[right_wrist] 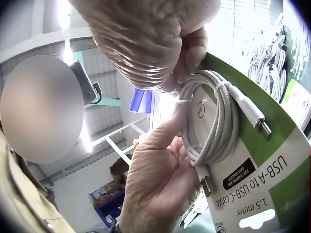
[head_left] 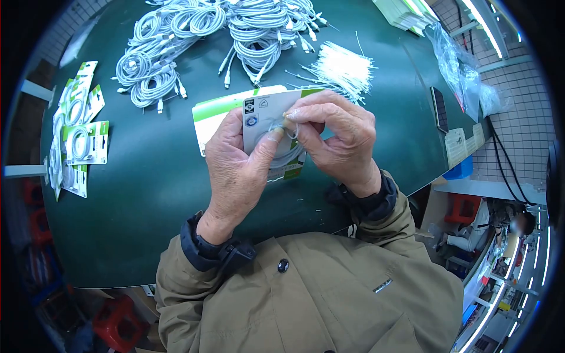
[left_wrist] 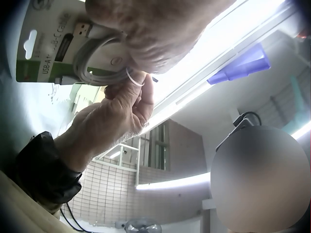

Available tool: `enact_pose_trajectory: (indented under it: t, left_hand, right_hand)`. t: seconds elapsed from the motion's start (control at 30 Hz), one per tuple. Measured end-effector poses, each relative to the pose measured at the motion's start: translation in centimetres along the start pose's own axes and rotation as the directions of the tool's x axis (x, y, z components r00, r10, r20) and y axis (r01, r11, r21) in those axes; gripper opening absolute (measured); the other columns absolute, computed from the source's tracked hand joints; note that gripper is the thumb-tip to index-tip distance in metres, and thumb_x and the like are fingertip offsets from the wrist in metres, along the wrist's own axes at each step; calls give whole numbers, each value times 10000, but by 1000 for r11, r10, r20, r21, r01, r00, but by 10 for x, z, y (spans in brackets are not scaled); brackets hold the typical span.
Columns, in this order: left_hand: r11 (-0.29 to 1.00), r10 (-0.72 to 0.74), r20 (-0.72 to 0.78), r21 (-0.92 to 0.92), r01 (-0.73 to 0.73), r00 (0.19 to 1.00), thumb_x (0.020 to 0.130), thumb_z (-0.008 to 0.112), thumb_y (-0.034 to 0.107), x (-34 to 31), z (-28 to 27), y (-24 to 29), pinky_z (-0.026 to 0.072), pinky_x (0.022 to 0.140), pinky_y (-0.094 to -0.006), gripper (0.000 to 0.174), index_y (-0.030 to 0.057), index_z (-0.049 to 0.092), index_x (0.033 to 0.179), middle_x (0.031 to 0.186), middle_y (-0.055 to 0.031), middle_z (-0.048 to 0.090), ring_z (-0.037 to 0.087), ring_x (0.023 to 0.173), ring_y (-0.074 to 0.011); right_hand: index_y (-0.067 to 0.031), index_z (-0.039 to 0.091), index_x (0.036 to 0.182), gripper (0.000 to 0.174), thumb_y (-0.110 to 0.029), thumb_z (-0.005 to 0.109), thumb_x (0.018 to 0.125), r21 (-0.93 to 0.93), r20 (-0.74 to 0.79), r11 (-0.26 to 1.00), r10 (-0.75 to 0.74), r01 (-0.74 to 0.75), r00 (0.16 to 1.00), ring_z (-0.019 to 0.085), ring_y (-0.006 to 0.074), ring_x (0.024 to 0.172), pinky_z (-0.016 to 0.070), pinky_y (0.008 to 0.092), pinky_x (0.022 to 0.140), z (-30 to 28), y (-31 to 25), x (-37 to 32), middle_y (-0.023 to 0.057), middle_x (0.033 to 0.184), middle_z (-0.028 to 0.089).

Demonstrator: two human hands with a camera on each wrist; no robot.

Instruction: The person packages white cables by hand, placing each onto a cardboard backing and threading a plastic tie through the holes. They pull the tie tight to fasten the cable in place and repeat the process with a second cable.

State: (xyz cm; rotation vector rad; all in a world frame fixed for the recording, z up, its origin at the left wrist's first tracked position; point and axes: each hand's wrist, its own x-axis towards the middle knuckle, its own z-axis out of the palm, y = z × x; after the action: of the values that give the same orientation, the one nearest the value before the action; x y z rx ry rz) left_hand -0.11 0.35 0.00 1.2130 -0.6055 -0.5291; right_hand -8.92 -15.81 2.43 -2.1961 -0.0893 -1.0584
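I see the looped USB-A to USB-C cable against its green and white card, held up over the desk. The left hand grips the card; the right hand pinches a thin white tie by it. I'd hold the card flat and pull slowly, snug but soft, so nothing bends or rips.

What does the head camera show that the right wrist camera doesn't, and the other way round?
Only the head view shows the phone and a red stool. Only the right wrist view shows the held card's hang hole and its cable's plugs. Both show the left hand, right hand, card, coiled cable and cable heap.
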Motion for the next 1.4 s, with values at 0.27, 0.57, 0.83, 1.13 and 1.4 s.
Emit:
enact_pose_trajectory:
  t: [0.27, 0.57, 0.83, 1.13, 1.4]
  left_hand:
    - [984, 36, 9, 172, -37, 999, 953, 712, 51, 0, -1, 6, 561, 883, -327, 370, -52, 625, 1298, 1127, -117, 721, 666, 1006, -152]
    - [993, 58, -6, 104, -57, 998, 942, 700, 46, 4, 0, -2, 556, 885, -350, 365, -54, 621, 1285, 1094, -164, 721, 686, 981, -193]
    - [978, 103, 32, 178, -107, 994, 933, 730, 75, 5, 0, -4, 553, 885, -357, 370, -72, 611, 1250, 1056, -173, 721, 690, 993, -199]
    - [999, 33, 193, 19, -38, 981, 955, 717, 57, 2, 3, 4, 568, 883, -329, 332, -55, 620, 1252, 1076, -127, 716, 693, 993, -165]
    - [996, 61, 197, 51, -72, 978, 950, 721, 73, 0, 2, 4, 572, 850, -336, 303, -56, 627, 1207, 1039, -139, 716, 695, 947, -178]
  right_hand:
    - [-9, 717, 1024, 251, 93, 780, 803, -161, 78, 956, -235, 245, 969, 772, 298, 782, 626, 367, 693, -7, -5, 3, 178, 936, 773]
    - [-11, 734, 1033, 206, 91, 754, 854, -81, 170, 994, -54, 69, 984, 656, 221, 737, 507, 311, 607, -10, -11, 10, 120, 914, 708]
    - [19, 752, 1013, 168, 85, 760, 859, 23, 222, 989, 141, -149, 965, 624, 135, 728, 496, 261, 644, -32, -9, 12, 86, 906, 687]
    - [27, 710, 1042, 131, -91, 656, 1053, 556, 336, 440, 657, -705, 675, 555, 53, 743, 441, 212, 663, -41, 68, -14, 26, 933, 683]
    - [6, 728, 971, 75, -61, 761, 962, 652, 611, 121, 502, -749, 612, 713, 127, 852, 586, 264, 737, -22, 54, -21, 73, 963, 742]
